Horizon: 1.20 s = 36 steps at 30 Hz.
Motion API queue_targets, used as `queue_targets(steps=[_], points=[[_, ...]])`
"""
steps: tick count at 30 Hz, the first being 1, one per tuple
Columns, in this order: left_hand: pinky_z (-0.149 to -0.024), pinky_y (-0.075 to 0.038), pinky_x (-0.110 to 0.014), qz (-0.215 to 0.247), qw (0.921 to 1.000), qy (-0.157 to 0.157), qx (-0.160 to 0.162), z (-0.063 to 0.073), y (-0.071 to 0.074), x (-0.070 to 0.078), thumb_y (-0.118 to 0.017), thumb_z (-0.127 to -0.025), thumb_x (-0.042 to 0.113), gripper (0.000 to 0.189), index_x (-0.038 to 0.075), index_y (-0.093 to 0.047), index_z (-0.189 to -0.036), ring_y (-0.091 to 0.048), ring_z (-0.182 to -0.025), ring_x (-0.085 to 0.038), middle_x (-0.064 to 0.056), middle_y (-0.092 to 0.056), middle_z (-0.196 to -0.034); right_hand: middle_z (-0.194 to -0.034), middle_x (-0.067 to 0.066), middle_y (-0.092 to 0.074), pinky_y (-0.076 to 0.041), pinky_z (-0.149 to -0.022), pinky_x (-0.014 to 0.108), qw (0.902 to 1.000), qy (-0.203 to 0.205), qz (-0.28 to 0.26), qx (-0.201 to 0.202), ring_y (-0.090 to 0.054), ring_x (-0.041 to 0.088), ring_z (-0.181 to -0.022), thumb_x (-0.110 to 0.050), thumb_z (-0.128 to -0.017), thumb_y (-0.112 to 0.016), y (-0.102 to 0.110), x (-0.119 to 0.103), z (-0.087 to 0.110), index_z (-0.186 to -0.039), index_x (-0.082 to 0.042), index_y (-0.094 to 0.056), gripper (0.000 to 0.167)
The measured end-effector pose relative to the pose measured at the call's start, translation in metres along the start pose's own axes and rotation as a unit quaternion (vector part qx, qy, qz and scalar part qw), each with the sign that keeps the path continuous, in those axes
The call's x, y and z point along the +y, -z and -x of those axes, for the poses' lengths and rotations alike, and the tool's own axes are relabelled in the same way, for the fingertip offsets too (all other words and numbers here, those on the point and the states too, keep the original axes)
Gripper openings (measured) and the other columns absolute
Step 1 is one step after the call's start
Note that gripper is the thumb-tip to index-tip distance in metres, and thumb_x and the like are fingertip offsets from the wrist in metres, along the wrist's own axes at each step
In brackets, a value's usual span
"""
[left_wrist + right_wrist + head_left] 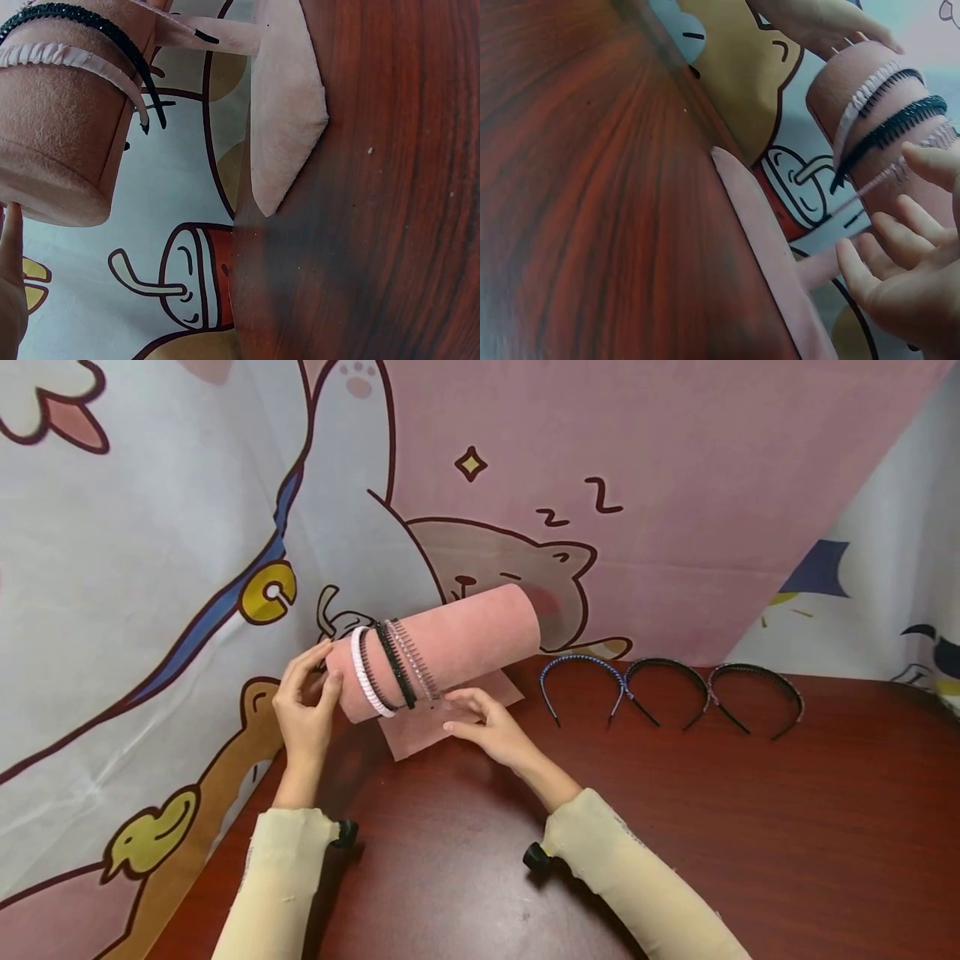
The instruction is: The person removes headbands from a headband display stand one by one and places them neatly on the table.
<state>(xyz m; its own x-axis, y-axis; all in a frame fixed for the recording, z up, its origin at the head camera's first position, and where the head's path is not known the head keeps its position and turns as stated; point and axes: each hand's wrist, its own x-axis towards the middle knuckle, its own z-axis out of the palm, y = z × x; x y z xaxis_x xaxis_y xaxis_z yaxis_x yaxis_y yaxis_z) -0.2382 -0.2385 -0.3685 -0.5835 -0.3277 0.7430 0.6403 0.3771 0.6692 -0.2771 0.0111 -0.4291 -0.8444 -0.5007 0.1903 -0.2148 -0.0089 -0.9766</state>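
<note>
A pink plush headband stand (480, 631), a tilted cylinder on a flat base (412, 739), carries three headbands near its left end. They are a white one (362, 672), a black toothed one (397, 664) and a pale pink toothed one (416, 660). My left hand (303, 710) holds the cylinder's left end, thumb and fingers spread across its rim. Below the pale pink headband is my right hand (491, 727), its fingers loosely bent and apart. In the right wrist view its thumb (930, 163) overlaps that headband; whether it touches, I cannot tell.
Three more headbands stand in a row on the dark red table (675, 827) to the right: a blue one (581, 658) and two dark ones, the nearer (666, 662) touching its neighbours. A cartoon-printed cloth (675, 460) hangs behind and along the left side.
</note>
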Motion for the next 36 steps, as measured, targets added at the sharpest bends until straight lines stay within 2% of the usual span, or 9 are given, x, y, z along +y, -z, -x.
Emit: queue_targets(steps=[4, 7, 12, 16, 19, 24, 28, 32, 36], points=[[-0.093, -0.054, -0.016, -0.002, 1.0000, 0.001, 0.001, 0.000, 0.000, -0.001, -0.067, -0.087, -0.001, 0.033, -0.008, -0.068, -0.119, -0.064, -0.118, -0.013, -0.030, -0.064, -0.125, -0.146, 0.023, -0.052, -0.046, -0.101, 0.034, 0.9994, -0.015, -0.031, -0.002, -0.046, 0.040, -0.137, -0.006, -0.093, -0.064, -0.010, 0.000, -0.003, -0.133, -0.001, -0.044, 0.045], [-0.093, -0.054, -0.017, -0.004, 1.0000, 0.000, 0.000, 0.000, 0.001, -0.001, -0.067, -0.087, -0.001, 0.033, -0.008, -0.068, -0.119, -0.063, -0.118, -0.013, -0.027, -0.065, -0.126, -0.142, 0.023, -0.056, -0.049, -0.096, 0.025, 0.9985, -0.010, -0.053, -0.008, -0.051, 0.040, -0.133, -0.005, -0.094, -0.062, -0.015, 0.000, -0.003, -0.132, -0.001, -0.042, 0.044], [-0.094, -0.055, -0.019, -0.004, 1.0000, 0.001, 0.000, 0.001, 0.000, -0.002, -0.067, -0.087, -0.001, 0.033, -0.007, -0.069, -0.119, -0.063, -0.119, -0.014, -0.023, -0.067, -0.126, -0.130, 0.028, -0.062, -0.053, -0.092, 0.023, 0.9981, 0.025, -0.054, 0.014, -0.059, 0.043, -0.124, -0.002, -0.092, -0.064, -0.017, -0.001, -0.002, -0.126, 0.002, -0.050, 0.037], [-0.094, -0.055, -0.019, -0.001, 1.0000, 0.002, 0.002, 0.001, 0.000, -0.001, -0.068, -0.087, 0.000, 0.033, -0.007, -0.069, -0.119, -0.063, -0.119, -0.014, -0.028, -0.065, -0.126, -0.119, 0.028, -0.067, -0.056, -0.092, 0.025, 0.9968, 0.055, -0.022, 0.053, -0.067, 0.037, -0.111, -0.001, -0.091, -0.067, -0.014, -0.001, -0.001, -0.117, 0.006, -0.060, 0.028], [-0.094, -0.054, -0.017, -0.003, 1.0000, 0.001, 0.002, 0.001, 0.001, -0.001, -0.067, -0.087, -0.001, 0.033, -0.007, -0.068, -0.120, -0.063, -0.119, -0.013, -0.032, -0.063, -0.126, -0.111, 0.025, -0.070, -0.058, -0.089, 0.027, 0.9946, 0.061, -0.001, 0.084, -0.070, 0.034, -0.100, -0.003, -0.090, -0.069, -0.012, -0.003, 0.000, -0.111, 0.005, -0.066, 0.023], [-0.094, -0.054, -0.017, -0.009, 1.0000, 0.002, 0.001, 0.000, 0.001, 0.001, -0.067, -0.087, -0.002, 0.034, -0.008, -0.068, -0.120, -0.063, -0.119, -0.012, -0.031, -0.063, -0.126, -0.105, 0.021, -0.074, -0.059, -0.087, 0.030, 0.9861, 0.069, 0.029, 0.148, -0.070, 0.035, -0.098, -0.008, -0.089, -0.073, -0.009, -0.005, 0.000, -0.107, 0.001, -0.072, 0.020], [-0.094, -0.054, -0.017, -0.012, 0.9999, 0.002, 0.001, 0.000, 0.002, 0.002, -0.066, -0.087, -0.002, 0.034, -0.008, -0.068, -0.120, -0.063, -0.118, -0.011, -0.027, -0.065, -0.126, -0.100, 0.018, -0.075, -0.060, -0.079, 0.026, 0.9747, 0.086, 0.053, 0.199, -0.072, 0.028, -0.092, -0.009, -0.087, -0.074, -0.008, -0.007, 0.000, -0.101, -0.002, -0.075, 0.015], [-0.094, -0.054, -0.017, -0.009, 1.0000, 0.001, 0.000, 0.000, 0.003, 0.001, -0.067, -0.087, -0.002, 0.034, -0.007, -0.068, -0.120, -0.063, -0.118, -0.011, -0.025, -0.066, -0.126, -0.092, 0.014, -0.076, -0.059, -0.068, 0.020, 0.9639, 0.108, 0.068, 0.234, -0.073, 0.027, -0.083, -0.008, -0.087, -0.075, -0.004, -0.008, -0.001, -0.094, -0.004, -0.076, 0.009], [-0.093, -0.054, -0.016, -0.004, 1.0000, 0.002, -0.003, 0.000, 0.002, 0.000, -0.067, -0.087, -0.001, 0.033, -0.007, -0.069, -0.120, -0.063, -0.119, -0.011, -0.023, -0.066, -0.126, -0.089, 0.013, -0.076, -0.056, -0.067, 0.018, 0.9541, 0.119, 0.089, 0.260, -0.071, 0.021, -0.077, -0.009, -0.087, -0.075, 0.002, -0.006, -0.003, -0.092, -0.004, -0.076, 0.007]])
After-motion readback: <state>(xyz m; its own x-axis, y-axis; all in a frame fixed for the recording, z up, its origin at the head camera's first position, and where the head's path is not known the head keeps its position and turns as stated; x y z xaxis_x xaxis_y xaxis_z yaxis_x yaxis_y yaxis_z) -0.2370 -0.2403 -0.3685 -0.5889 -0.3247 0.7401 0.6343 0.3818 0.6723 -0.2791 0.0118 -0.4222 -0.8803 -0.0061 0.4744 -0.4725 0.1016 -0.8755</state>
